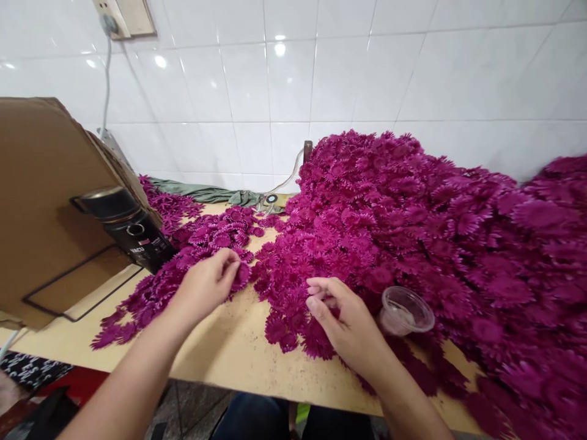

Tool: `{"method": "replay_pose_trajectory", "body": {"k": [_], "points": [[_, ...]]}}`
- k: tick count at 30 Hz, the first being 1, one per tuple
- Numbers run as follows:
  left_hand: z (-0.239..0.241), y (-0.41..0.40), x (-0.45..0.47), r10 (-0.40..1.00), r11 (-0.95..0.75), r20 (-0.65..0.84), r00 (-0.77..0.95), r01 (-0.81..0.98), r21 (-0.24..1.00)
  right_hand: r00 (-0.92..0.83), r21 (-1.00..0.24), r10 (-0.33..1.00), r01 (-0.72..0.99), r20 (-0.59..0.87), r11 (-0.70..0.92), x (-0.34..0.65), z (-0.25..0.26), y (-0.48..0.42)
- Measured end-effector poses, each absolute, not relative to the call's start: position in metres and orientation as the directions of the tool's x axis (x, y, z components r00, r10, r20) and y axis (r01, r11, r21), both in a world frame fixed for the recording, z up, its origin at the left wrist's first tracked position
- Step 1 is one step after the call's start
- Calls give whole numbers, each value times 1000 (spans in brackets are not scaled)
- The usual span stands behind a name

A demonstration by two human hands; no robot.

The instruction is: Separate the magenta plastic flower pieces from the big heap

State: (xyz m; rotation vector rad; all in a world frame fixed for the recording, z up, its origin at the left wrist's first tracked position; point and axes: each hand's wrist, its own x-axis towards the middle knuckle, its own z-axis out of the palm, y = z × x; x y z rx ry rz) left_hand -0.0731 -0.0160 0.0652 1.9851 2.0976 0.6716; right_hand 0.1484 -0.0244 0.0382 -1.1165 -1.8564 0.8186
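While the left hand (208, 282) pinches a magenta flower piece (242, 277) at the edge of a smaller heap (215, 232) on the pale table (229, 342), the right hand (343, 313) curves over a larger heap (380, 226), thumb and forefinger slightly apart; a clear plastic cup (398, 319) sits just beside it; a black flask (137, 235) stands near cardboard (46, 183).

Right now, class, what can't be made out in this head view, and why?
All head view:
Cardboard: cut off by the left edge.
Large flower pile: cut off by the right edge.
Clear cup: contents too blurred.
Held flower: partly hidden by left hand.
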Motion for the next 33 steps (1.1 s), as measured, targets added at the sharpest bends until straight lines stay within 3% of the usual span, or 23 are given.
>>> {"method": "replay_pose_trajectory", "body": {"k": [2,5,7,10,16,20,22,26,29,31,33], "points": [[55,-20,-49,983,-108,185,-15,763,638,-304,-907,925,278,229,316,136,33,-25],[39,-22,-12,961,-245,277,12,500,830,-267,-928,938,237,223,288,126,26,-22],[32,-21,8,967,-218,245,-71,266,939,-196,-919,943,240,269,312,128,24,-19],[29,-20,28,989,-117,111,-96,-58,991,-109,-904,944,275,311,329,138,23,-15],[30,-18,47,1000,-7,-6,-30,-417,909,-15,-827,921,435,389,356,148,24,-14],[34,-12,58,972,220,-210,103,-709,670,-93,-736,890,528,446,424,143,25,-13],[38,-9,64,947,292,-288,142,-755,587,-78,-660,858,606,507,445,140,27,-14],[50,-6,69,960,239,-260,104,-789,566,39,-589,773,673,633,448,141,36,-15],[56,-6,67,975,193,-199,101,-826,530,-4,-630,781,588,625,508,146,46,-8],[55,-7,67,980,172,-171,97,-844,508,-50,-717,808,432,587,547,148,52,1],[52,-9,70,979,181,-177,104,-845,503,10,-810,844,287,536,511,147,55,13]]}}
